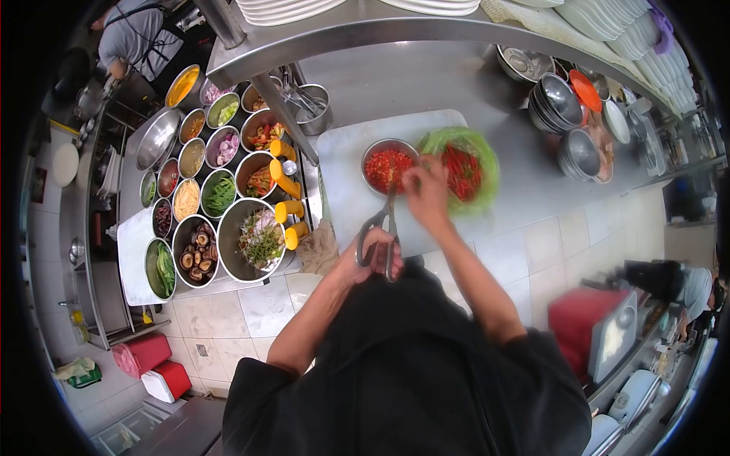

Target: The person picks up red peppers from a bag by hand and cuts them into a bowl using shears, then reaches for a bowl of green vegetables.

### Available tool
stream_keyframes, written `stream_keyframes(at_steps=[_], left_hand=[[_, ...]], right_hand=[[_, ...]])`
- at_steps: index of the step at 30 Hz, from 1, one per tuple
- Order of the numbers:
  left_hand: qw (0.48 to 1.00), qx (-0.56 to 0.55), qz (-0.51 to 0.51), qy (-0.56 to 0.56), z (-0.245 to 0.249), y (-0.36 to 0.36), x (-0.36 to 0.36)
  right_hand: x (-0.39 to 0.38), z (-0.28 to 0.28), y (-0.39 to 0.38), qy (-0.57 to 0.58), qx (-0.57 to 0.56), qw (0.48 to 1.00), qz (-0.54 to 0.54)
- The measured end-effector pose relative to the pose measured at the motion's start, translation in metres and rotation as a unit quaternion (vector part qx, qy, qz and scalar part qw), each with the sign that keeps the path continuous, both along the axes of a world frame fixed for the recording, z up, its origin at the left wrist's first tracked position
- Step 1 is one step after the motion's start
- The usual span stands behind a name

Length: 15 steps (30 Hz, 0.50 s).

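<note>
My left hand point(371, 257) is closed on the handles of a pair of scissors point(390, 216), whose blades point into a small metal bowl point(366, 185). Chopped red chillies point(380, 167) fill much of that bowl. Beside its right rim my right hand point(427, 191) has its fingers curled together, slightly blurred; whatever they pinch cannot be made out. To the right of that hand, an open green plastic bag point(489, 156) holds whole red chillies point(462, 173). Bowl and bag both rest on a white cutting board point(344, 199).
Several metal containers of cut ingredients crowd the left, including sliced mushrooms point(199, 254) and yellow-handled tools point(285, 182). Stacked metal bowls point(555, 102) stand at right. A steel shelf edge point(426, 32) crosses overhead. A co-worker point(144, 38) is at upper left.
</note>
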State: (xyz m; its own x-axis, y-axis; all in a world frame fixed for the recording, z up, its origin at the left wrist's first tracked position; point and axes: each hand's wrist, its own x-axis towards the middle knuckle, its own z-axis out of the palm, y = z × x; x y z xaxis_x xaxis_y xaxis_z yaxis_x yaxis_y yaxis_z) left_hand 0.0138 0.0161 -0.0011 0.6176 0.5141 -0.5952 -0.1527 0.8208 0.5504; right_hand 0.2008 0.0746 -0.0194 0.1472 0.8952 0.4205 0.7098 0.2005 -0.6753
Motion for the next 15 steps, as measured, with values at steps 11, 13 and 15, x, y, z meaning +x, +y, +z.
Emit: stream_keyframes(at_steps=[11,13,15], left_hand=[[0.998,0.02,0.024,0.046,0.004,-0.003,0.002],[1.0,-0.002,0.003,0.018,0.004,-0.001,0.0],[1.0,-0.007,0.006,0.013,0.002,-0.001,0.002]], right_hand=[[-0.003,-0.006,0.0,0.01,-0.009,1.0,-0.006],[-0.004,-0.001,0.0,0.009,-0.01,1.0,-0.005],[-0.006,0.001,-0.001,0.009,-0.014,1.0,-0.002]])
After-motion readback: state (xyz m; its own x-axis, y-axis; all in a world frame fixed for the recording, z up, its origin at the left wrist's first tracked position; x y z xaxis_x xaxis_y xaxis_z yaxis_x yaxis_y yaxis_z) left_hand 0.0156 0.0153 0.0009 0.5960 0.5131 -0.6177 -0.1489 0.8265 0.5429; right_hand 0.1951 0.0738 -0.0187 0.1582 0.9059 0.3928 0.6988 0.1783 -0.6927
